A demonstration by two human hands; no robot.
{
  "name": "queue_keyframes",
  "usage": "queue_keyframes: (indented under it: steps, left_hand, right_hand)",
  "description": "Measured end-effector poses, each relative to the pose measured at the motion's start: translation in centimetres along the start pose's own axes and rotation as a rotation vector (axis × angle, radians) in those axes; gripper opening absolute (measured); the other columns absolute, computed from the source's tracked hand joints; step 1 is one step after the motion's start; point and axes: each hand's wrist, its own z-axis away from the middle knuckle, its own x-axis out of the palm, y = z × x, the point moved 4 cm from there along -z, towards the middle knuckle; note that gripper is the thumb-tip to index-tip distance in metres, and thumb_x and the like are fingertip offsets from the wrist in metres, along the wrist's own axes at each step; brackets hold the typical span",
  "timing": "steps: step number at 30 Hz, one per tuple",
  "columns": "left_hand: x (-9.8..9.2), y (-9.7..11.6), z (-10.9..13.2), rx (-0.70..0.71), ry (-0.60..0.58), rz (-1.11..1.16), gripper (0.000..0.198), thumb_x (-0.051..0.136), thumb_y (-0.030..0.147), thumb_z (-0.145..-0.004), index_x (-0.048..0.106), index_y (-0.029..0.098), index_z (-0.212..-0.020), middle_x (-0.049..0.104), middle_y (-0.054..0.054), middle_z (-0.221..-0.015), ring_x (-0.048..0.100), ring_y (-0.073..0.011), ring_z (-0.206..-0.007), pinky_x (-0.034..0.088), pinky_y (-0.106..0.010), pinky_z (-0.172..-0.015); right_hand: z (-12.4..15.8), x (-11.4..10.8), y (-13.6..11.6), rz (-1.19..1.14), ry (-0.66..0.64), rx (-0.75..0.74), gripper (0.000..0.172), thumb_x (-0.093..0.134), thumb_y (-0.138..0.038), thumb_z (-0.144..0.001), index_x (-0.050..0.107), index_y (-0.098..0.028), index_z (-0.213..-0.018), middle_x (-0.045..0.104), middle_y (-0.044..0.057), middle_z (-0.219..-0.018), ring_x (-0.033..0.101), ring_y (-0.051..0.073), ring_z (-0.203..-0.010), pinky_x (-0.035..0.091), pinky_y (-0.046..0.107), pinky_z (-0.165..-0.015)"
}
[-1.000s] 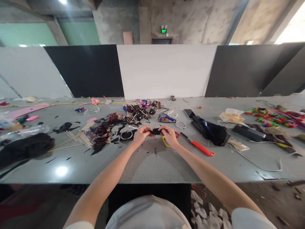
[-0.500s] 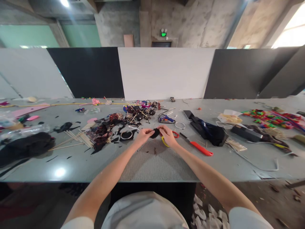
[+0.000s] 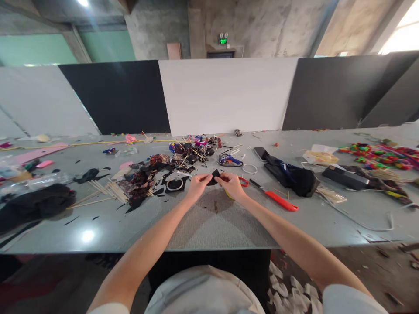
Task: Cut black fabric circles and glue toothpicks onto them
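A small piece of black fabric [image 3: 214, 176] is stretched between my two hands above the table. My left hand [image 3: 198, 185] pinches its left side between thumb and fingers. On the other side my right hand [image 3: 231, 184] pinches the right edge. Beside and partly under the right hand lie a red ring [image 3: 243, 182] and a yellow ring, the latter mostly hidden. To the left of my left hand a white ring [image 3: 174, 184] rests on black scraps. Another white ring [image 3: 250, 168] lies beyond the right hand.
A red-handled knife [image 3: 280, 201] lies to the right, near a black bag [image 3: 291, 174]. A blue glue gun [image 3: 231, 160] and stick-studded dark balls [image 3: 183, 155] sit farther back. Wooden sticks [image 3: 109, 192] and black cloth [image 3: 39, 203] are on the left.
The black fabric is raised and spread flatter between my fingers, with a corner pointing up. My hands stay close together. The view has shifted slightly.
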Motion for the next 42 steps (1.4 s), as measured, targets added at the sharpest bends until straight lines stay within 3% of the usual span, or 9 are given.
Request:
queue_keyframes:
  steps: [7, 11, 23, 32, 37, 42]
  left_hand:
    - [-0.1, 0.2, -0.2, -0.005, -0.050, -0.015, 0.030, 0.078, 0.044, -0.081, 0.080, 0.016, -0.089, 0.079, -0.008, -0.087, 0.072, -0.0253, -0.082, 0.054, -0.032, -0.076]
    - [-0.1, -0.3, -0.4, -0.007, -0.064, 0.000, 0.032, 0.081, 0.045, -0.079, 0.080, 0.015, -0.091, 0.080, -0.009, -0.091, 0.073, -0.0254, -0.086, 0.056, -0.033, -0.080]
    - [-0.3, -1.5, -1.0, -0.087, -0.049, 0.115, 0.030, 0.082, 0.044, -0.076, 0.082, 0.015, -0.087, 0.077, -0.006, -0.080, 0.070, -0.0218, -0.073, 0.055, -0.032, -0.074]
    - [-0.2, -0.8, -0.8, -0.103, -0.026, 0.149, 0.029, 0.084, 0.041, -0.074, 0.081, 0.015, -0.086, 0.077, -0.006, -0.078, 0.068, -0.0201, -0.069, 0.054, -0.032, -0.071]
    - [-0.2, 0.0, -0.7, -0.072, -0.054, 0.277, 0.032, 0.085, 0.037, -0.072, 0.080, 0.017, -0.097, 0.079, -0.006, -0.092, 0.070, -0.0187, -0.077, 0.055, -0.030, -0.076]
    - [0.1, 0.5, -0.5, -0.103, -0.103, 0.349, 0.022, 0.084, 0.032, -0.070, 0.076, 0.017, -0.084, 0.072, -0.002, -0.075, 0.065, -0.0156, -0.069, 0.053, -0.029, -0.073]
  right_hand:
    - [-0.1, -0.3, 0.1, -0.099, 0.065, 0.009, 0.039, 0.073, -0.058, -0.084, 0.067, -0.019, -0.082, 0.061, 0.000, -0.068, 0.052, 0.014, -0.062, 0.040, 0.027, -0.057]
    - [0.0, -0.1, 0.1, -0.122, 0.031, 0.006, 0.037, 0.074, -0.055, -0.084, 0.067, -0.018, -0.083, 0.063, 0.000, -0.073, 0.054, 0.014, -0.065, 0.042, 0.028, -0.061]
    - [0.1, 0.1, -0.3, -0.171, -0.031, 0.016, 0.037, 0.075, -0.055, -0.085, 0.068, -0.018, -0.087, 0.064, 0.000, -0.072, 0.054, 0.014, -0.061, 0.042, 0.027, -0.058]
    - [0.0, 0.1, 0.0, -0.221, -0.008, 0.069, 0.038, 0.077, -0.055, -0.082, 0.069, -0.018, -0.082, 0.065, 0.001, -0.066, 0.054, 0.014, -0.057, 0.041, 0.027, -0.055]
    - [0.1, 0.0, -0.9, -0.298, 0.012, 0.069, 0.036, 0.079, -0.053, -0.081, 0.070, -0.018, -0.083, 0.066, 0.001, -0.067, 0.055, 0.013, -0.058, 0.041, 0.027, -0.055]
    - [0.3, -0.2, -1.8, -0.353, -0.004, 0.058, 0.037, 0.079, -0.052, -0.080, 0.074, -0.019, -0.095, 0.070, 0.003, -0.075, 0.058, 0.015, -0.062, 0.045, 0.028, -0.057]
